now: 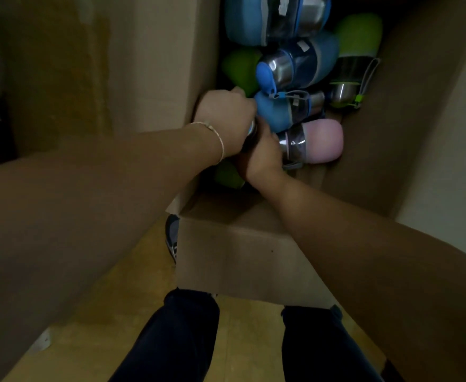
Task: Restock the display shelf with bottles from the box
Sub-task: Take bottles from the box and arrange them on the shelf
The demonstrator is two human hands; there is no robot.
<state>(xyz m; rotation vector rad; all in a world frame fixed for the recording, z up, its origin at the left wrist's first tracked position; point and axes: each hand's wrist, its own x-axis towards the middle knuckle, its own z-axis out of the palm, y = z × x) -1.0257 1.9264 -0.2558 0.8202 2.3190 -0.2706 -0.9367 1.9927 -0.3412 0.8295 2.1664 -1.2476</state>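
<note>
An open cardboard box [243, 252] stands on the floor in front of me, holding several bottles in blue, green and pink. Both my hands reach inside at its left side. My left hand [226, 117] is closed over the top end of a dark bottle [251, 133] with a metal rim; most of that bottle is hidden. My right hand [262, 155] is wrapped around the same bottle from below. A pink bottle [320, 140] lies just right of my right hand. A blue bottle [278, 111] lies right of my left hand. A green bottle [227, 175] shows under my wrists.
The box's tall flaps rise at the left [154, 64] and right [419, 106]. My legs in dark trousers [182, 337] stand against the near box wall on a yellowish floor [110, 312]. A shoe [171, 235] shows at the box's left corner.
</note>
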